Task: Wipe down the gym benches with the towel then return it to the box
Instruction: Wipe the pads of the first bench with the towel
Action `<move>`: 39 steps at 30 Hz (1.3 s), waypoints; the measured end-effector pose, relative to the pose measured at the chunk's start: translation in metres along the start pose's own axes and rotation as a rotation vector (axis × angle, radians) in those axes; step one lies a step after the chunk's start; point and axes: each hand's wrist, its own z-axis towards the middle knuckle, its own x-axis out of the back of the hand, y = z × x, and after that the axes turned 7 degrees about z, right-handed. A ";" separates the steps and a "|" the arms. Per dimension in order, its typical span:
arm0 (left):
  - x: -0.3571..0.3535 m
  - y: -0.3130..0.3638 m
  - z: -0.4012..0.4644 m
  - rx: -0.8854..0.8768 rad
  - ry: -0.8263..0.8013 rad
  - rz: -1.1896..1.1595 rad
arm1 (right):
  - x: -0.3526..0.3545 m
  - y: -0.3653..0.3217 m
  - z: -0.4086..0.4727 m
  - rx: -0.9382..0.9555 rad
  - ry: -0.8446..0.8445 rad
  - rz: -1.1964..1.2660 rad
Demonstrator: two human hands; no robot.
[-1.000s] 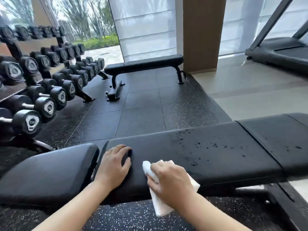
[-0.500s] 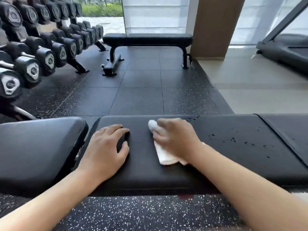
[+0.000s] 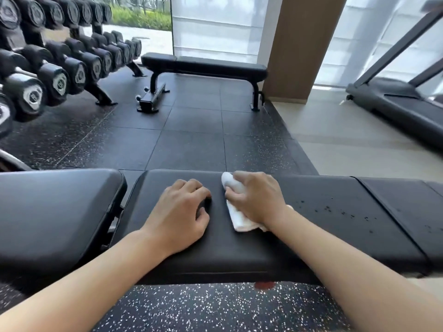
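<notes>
Black padded vinyl desk (image 3: 311, 236) across the near scene: folded white cloth towel (image 3: 236, 218) lying near its middle, dark droplets (image 3: 335, 209) speckled right.

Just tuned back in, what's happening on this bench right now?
A person is wiping the near bench with a white towel. The right hand grips the bunched towel and presses it on the black pad, while the left hand rests on the pad beside it. Dark droplets dot the pad to the right of the towel. A second bench stands farther back near the dumbbell rack. No box is in view.
</notes>
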 end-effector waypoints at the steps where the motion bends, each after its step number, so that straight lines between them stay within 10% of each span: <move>1: 0.001 -0.002 0.004 -0.047 -0.020 -0.017 | 0.006 -0.002 -0.023 0.059 0.007 0.000; 8: -0.007 -0.002 0.025 -0.211 -0.053 -0.124 | 0.032 0.023 -0.100 0.224 -0.009 0.055; 21: -0.024 0.004 0.039 -0.224 0.032 -0.146 | -0.004 0.077 0.069 -0.239 0.011 -0.156; 31: -0.025 0.002 0.039 -0.245 0.035 -0.165 | 0.028 0.023 -0.108 0.166 0.007 0.020; 39: -0.022 0.005 0.039 -0.234 0.045 -0.152 | 0.034 0.129 0.042 -0.397 0.075 -0.169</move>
